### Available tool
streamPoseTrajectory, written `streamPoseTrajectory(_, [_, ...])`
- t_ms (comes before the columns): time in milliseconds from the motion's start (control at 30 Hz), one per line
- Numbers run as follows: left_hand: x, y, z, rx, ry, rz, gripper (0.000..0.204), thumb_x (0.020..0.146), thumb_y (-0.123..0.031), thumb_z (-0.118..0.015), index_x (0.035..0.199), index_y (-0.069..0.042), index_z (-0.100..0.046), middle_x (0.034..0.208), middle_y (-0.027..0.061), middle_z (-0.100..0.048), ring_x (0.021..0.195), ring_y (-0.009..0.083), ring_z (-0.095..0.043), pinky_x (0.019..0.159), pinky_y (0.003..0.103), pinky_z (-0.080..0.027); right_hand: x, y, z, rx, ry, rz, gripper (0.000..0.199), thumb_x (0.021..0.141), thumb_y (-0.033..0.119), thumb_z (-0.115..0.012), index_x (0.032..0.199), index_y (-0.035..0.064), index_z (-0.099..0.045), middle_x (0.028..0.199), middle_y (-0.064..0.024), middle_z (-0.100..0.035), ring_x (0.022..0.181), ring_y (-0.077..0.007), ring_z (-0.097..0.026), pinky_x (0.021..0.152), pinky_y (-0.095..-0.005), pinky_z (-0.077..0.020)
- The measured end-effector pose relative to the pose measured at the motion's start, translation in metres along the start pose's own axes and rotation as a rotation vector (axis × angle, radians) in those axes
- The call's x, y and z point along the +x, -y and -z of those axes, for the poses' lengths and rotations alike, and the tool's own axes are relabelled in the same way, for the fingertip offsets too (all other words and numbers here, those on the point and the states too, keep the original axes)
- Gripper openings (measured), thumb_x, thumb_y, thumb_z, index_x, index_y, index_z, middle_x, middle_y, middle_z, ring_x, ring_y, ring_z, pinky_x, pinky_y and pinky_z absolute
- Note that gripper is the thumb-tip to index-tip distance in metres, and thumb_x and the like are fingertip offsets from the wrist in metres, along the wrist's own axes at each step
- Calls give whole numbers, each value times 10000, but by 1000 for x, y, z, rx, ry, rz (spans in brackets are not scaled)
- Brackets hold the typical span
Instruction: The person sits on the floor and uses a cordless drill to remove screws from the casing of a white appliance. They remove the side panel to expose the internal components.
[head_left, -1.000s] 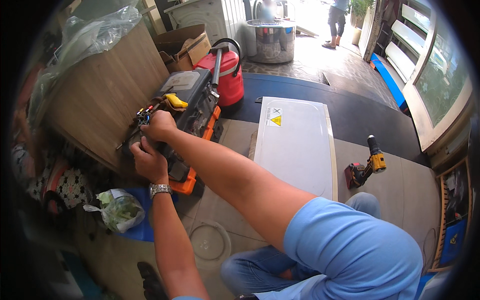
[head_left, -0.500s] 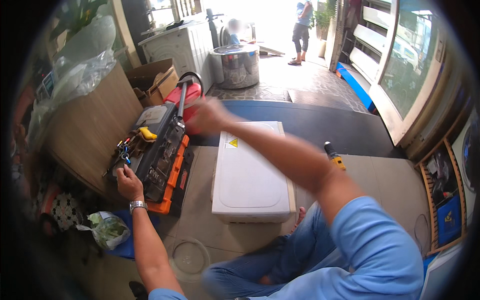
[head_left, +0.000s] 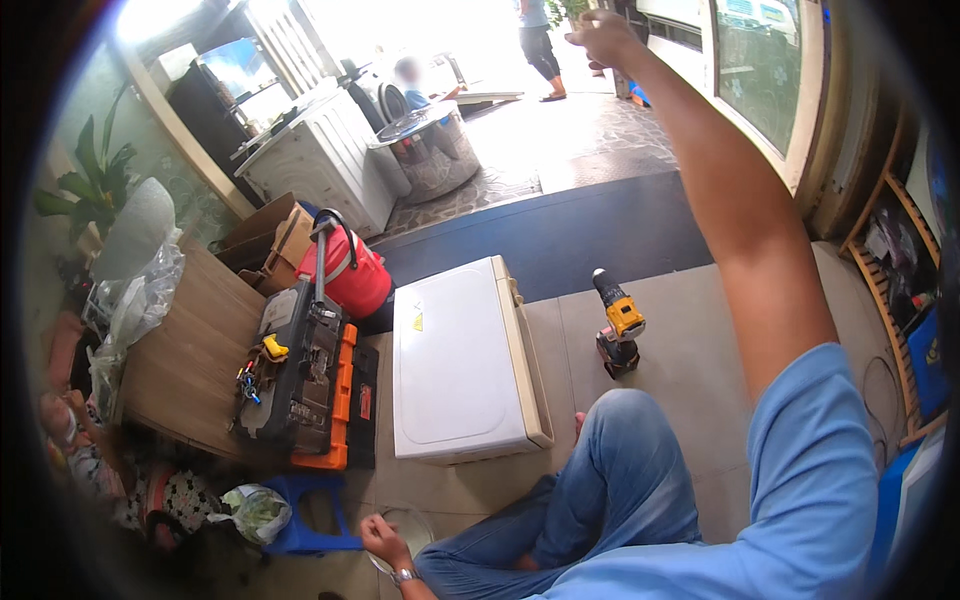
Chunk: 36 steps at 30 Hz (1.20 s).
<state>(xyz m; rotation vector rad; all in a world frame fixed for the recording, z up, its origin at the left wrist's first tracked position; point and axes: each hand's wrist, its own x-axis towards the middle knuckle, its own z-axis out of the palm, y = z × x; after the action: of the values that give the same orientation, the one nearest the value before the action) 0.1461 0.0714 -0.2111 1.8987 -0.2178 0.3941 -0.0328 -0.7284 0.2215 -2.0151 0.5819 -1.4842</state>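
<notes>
My right arm is stretched up and forward. My right hand (head_left: 604, 40) is in front of the bright doorway, its fingers partly extended and no object visible in them. Low over the floor, my left hand (head_left: 385, 540) has curled fingers; what they hold, if anything, is hidden. It is nearest to a round, clear ring-like disc (head_left: 412, 522) and a blue plastic stool (head_left: 312, 515). Before my crossed legs lies a white box-shaped appliance (head_left: 465, 360) with a yellow warning sticker. A yellow and black cordless drill (head_left: 622, 318) stands on the tiles to its right.
At left are a black and orange toolbox (head_left: 345, 400) with small tools on top, a red bucket (head_left: 350, 275) and a wooden cabinet (head_left: 190, 345). Behind are a metal drum (head_left: 435, 160) and a white washing machine (head_left: 315, 165). Two people are by the doorway. A slatted rack (head_left: 880, 300) stands right.
My right hand has swung from above the toolbox up and right toward the doorway. My left hand has left the toolbox and dropped toward my lap. The view has turned and shifted.
</notes>
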Motion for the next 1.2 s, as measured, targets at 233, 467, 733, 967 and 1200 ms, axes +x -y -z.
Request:
streamPoseTrajectory(233, [-35, 2, 39, 8, -24, 163, 155, 859, -49, -602, 752, -13, -495, 652, 73, -573, 451, 122, -535, 433, 264, -445, -243, -105, 13, 191, -184, -314, 238, 889, 249, -699, 973, 34, -643, 748, 24, -530, 590, -71, -484, 487, -261, -399])
streamPoseTrajectory(467, [-40, 13, 37, 77, 35, 271, 163, 838, -43, -623, 762, -28, -479, 652, 84, -595, 448, 133, -544, 395, 276, -436, -569, -167, 2, -32, -40, -1108, 327, 798, 110, -744, 1086, 23, -618, 833, -35, -579, 631, -123, -536, 609, -309, -501])
streamPoseTrajectory(733, [-34, 15, 21, -2, 80, 369, 128, 865, -43, -603, 866, -20, -477, 702, 105, -627, 440, 129, -532, 384, 267, -450, -592, -180, -38, -121, 133, -918, 393, 748, 93, -770, 1104, 20, -620, 691, -5, -545, 631, -114, -535, 604, -299, -473])
streamPoseTrajectory(967, [-32, 23, 22, -32, 84, 405, 136, 887, -43, -592, 922, -39, -461, 744, 109, -645, 439, 106, -509, 389, 243, -410, -578, -186, -61, -35, 130, -769, 481, 746, 91, -808, 1156, 15, -570, 718, 14, -527, 607, -74, -521, 570, -253, -471])
streamPoseTrajectory(1200, [-33, 24, 22, -38, 119, 451, 136, 919, -48, -588, 1009, -35, -489, 788, 79, -630, 552, 98, -552, 433, 220, -447, -549, -170, -64, -291, 170, -529, 574, 709, 112, -835, 1212, 37, -569, 961, -83, -577, 885, -199, -600, 804, -338, -510])
